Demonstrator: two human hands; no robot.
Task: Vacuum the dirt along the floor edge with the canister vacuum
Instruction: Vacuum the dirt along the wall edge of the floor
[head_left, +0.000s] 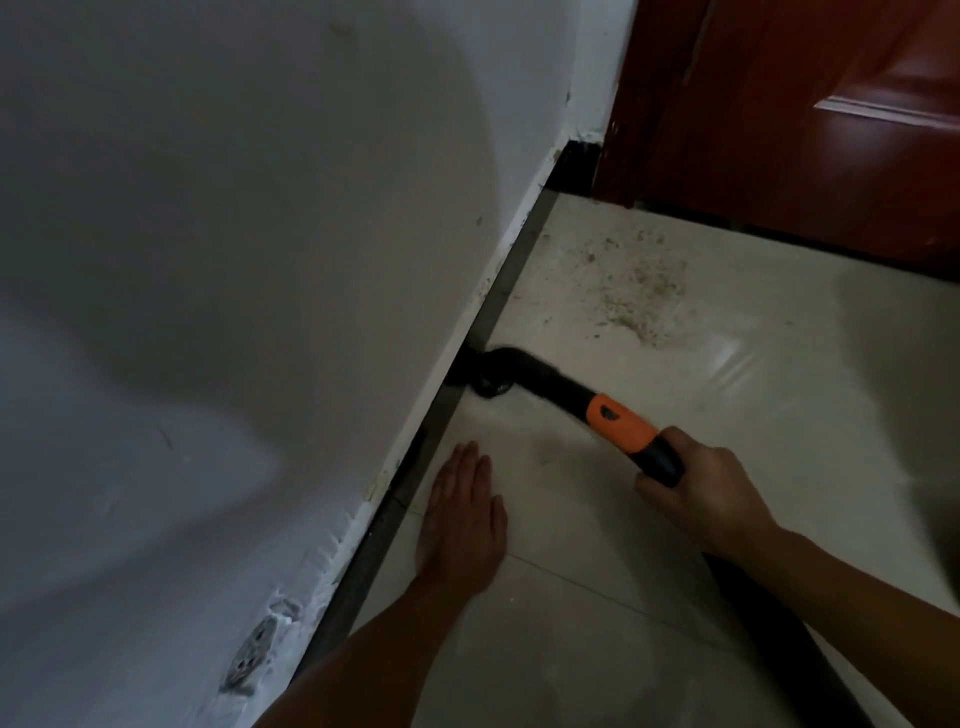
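Nozzle (491, 378) at floor (571, 649) edge; dirt patch (636, 293) ahead untouched. Right grip (711, 493) clasps wand (621, 422); left grip (462, 514) flat, empty, on floor.

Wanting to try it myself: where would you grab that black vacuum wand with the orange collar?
Behind the orange collar, on the rear of the black wand, from above, as the right hand grips it. The wand slants down to its nozzle at the foot of the white wall.

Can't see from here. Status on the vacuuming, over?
Right hand grips vacuum wand, nozzle at floor edge. Left hand flat on tiles. Dirt patch ahead, untouched.
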